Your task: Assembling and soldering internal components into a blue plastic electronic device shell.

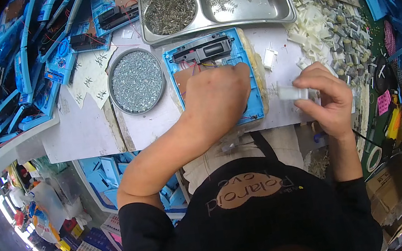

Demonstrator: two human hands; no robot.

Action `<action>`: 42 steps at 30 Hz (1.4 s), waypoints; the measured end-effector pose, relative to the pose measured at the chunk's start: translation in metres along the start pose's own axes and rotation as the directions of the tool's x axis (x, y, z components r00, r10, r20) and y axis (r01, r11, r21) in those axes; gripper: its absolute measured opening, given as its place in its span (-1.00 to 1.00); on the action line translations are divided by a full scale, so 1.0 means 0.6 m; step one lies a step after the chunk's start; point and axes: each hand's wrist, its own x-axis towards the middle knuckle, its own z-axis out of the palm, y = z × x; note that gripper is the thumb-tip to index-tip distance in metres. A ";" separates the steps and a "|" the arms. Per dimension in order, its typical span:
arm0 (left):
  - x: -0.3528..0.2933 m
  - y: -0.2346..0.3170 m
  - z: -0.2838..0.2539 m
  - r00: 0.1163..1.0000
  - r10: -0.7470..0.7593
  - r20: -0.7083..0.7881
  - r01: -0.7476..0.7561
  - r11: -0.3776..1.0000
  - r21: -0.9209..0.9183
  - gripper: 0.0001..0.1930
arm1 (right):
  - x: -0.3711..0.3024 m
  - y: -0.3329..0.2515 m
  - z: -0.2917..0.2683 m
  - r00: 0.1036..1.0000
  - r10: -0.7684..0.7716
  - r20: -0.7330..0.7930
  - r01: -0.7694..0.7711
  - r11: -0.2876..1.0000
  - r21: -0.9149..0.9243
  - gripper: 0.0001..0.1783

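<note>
A blue plastic casing (249,71) lies open on the table before me, with a black speaker-like module (201,52) and red wires inside. My left hand (220,97) is over it, fingers curled down into the casing. Whatever they grip is hidden beneath the hand. To the right, my right hand (329,96) pinches a white plastic part (293,93) between thumb and fingers, slightly blurred, just above the tabletop. Another small white plastic part (270,58) lies beyond it, beside the casing.
A round tray (111,89) of small silvery pieces sits left of the casing. Behind is a metal compartment tray (290,9) with screws. White parts (312,24) and grey blocks (347,42) are heaped at right. Blue casings (25,62) are piled at left.
</note>
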 end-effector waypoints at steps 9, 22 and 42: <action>-0.060 -0.048 -0.008 0.934 -0.184 -0.308 -0.011 0.843 -0.537 -0.86 | 0.066 -0.014 0.047 0.958 -0.194 0.210 0.264 0.882 -0.390 -0.63; -0.063 -0.048 0.022 0.888 -0.178 -0.423 -0.097 0.828 -0.552 -0.86 | 0.089 0.030 0.061 0.954 -0.149 0.261 0.203 0.961 -0.190 -0.64; -0.065 -0.040 0.009 0.906 -0.085 -0.415 -0.128 0.879 -0.459 -0.78 | 0.054 0.038 0.006 1.000 -0.029 0.008 0.030 0.933 -0.358 -0.65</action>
